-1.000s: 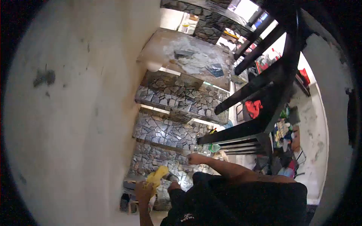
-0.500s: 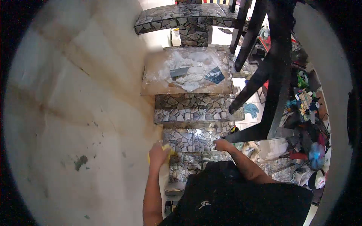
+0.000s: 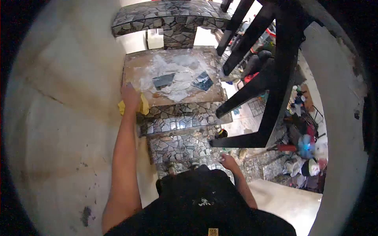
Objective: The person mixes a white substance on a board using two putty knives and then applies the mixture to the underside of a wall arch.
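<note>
My left hand (image 3: 130, 96) is closed on a yellow cloth (image 3: 144, 104), beside the left wall and near the left edge of a brown board (image 3: 134, 67). White powder or paste (image 3: 181, 78) covers the board's middle. On it lie a grey flat piece (image 3: 163, 80) and a darker, bluish piece (image 3: 203, 81). Low at the right, above the stone-patterned steps (image 3: 177, 147), my right hand (image 3: 227, 160) has its fingers curled in; whether anything small is inside them is hidden.
A black railing (image 3: 275, 78) slants down on the right. Beyond it lie mixed items, among them a blue bag (image 3: 305, 145) and a white bucket (image 3: 311, 168). The pale, stained wall (image 3: 59, 129) fills the left side. A stone-patterned ledge (image 3: 169, 11) crosses the top.
My left hand has moved up and forward along the wall with the yellow cloth, to the board's edge. My right hand sits slightly lower. The view has shifted.
</note>
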A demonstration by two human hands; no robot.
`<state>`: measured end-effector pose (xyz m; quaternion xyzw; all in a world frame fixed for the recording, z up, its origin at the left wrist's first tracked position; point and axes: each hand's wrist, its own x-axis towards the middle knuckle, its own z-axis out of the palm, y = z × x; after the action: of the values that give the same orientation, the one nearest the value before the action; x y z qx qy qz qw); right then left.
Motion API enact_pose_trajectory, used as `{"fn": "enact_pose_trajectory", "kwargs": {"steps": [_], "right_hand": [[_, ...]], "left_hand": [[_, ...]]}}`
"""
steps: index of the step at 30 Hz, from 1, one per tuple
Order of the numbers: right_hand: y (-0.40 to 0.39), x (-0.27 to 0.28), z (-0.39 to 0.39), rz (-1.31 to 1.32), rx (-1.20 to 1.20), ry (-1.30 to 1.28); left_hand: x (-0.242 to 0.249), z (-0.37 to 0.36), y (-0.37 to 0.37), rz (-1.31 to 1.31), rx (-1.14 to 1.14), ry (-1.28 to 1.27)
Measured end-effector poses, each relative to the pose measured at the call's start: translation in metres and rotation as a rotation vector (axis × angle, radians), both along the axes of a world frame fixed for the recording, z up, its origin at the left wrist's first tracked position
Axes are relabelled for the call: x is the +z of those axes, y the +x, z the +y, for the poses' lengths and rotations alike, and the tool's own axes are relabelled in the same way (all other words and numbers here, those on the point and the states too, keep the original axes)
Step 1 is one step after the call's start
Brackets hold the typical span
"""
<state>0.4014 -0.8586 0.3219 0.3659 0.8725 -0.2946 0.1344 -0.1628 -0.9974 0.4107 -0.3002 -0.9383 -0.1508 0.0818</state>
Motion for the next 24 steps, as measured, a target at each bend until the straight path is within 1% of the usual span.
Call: {"fn": "enact_pose_trajectory", "kwargs": {"steps": [1, 2, 3, 4, 5, 6, 7, 8, 9, 10, 11, 12, 13, 15, 17, 18, 19, 20, 21, 22, 23, 24], "right_hand": [[0.026, -0.002, -0.012, 0.046, -0.124, 0.013], [0.048, -0.009, -0.023, 0.1, -0.249, 0.02], [0.062, 0.006, -0.034, -0.03, -0.3, -0.021], [0.093, -0.023, -0.045, -0.01, -0.38, -0.054], [0.104, -0.009, -0.059, -0.042, -0.315, -0.016], [0.111, -0.003, -0.071, -0.166, -0.46, -0.147], [0.129, -0.016, -0.083, -0.185, -0.431, -0.101], [0.138, -0.022, -0.094, -0.185, -0.469, -0.111], [0.149, -0.028, -0.105, -0.191, -0.513, -0.122], [0.164, -0.048, -0.115, -0.125, -0.388, -0.065], [0.168, -0.056, -0.127, -0.099, -0.579, -0.111], [0.176, -0.073, -0.131, -0.077, -0.432, 0.001], [0.178, -0.088, -0.141, -0.003, -0.504, -0.065], [0.176, -0.097, -0.158, 0.147, -0.91, -0.582], [0.189, -0.124, -0.192, 0.227, -1.288, -0.724], [0.195, -0.134, -0.203, 0.183, -1.35, -0.762], [0.201, -0.142, -0.214, 0.086, -1.261, -0.761], [0.211, -0.155, -0.225, -0.029, -1.101, -0.74], [0.224, -0.174, -0.235, -0.149, -0.77, -0.647], [0.24, -0.198, -0.245, -0.194, -0.308, -0.476], [0.257, -0.227, -0.256, -0.153, 0.076, -0.287], [0.273, -0.257, -0.258, 0.08, 0.153, -0.266]], "left_hand": [[-0.017, 0.002, -0.015, 0.095, -0.07, -0.007], [-0.019, 0.01, -0.015, 0.077, -0.04, 0.008], [-0.019, 0.024, -0.005, 0.062, -0.015, 0.017], [-0.019, 0.035, 0.009, 0.049, 0.003, 0.02], [-0.025, 0.039, 0.023, 0.152, -0.091, 0.103], [-0.034, 0.04, 0.039, 0.255, -0.192, 0.192], [-0.041, 0.044, 0.059, 0.266, -0.241, 0.251], [-0.051, 0.045, 0.077, 0.27, -0.296, 0.314], [-0.066, 0.043, 0.092, 0.221, -0.385, 0.268], [-0.081, 0.041, 0.112, 0.167, -0.48, 0.22], [-0.071, 0.037, 0.137, -0.028, -0.497, 0.263], [-0.057, 0.034, 0.163, -0.233, -0.509, 0.291], [-0.055, 0.032, 0.183, -0.267, -0.52, 0.235], [-0.062, 0.018, 0.205, -0.322, -0.535, 0.09], [-0.092, 0.007, 0.204, -0.343, -0.688, 0.008], [-0.103, 0.007, 0.201, -0.343, -0.748, -0.019], [-0.114, 0.003, 0.199, -0.317, -0.75, -0.085], [-0.122, -0.003, 0.197, -0.294, -0.738, -0.157], [-0.125, -0.012, 0.195, -0.27, -0.717, -0.229], [-0.12, -0.02, 0.195, -0.291, -0.655, -0.347], [-0.11, -0.024, 0.195, -0.309, -0.587, -0.455], [-0.102, -0.024, 0.194, -0.324, -0.506, -0.552]]}}
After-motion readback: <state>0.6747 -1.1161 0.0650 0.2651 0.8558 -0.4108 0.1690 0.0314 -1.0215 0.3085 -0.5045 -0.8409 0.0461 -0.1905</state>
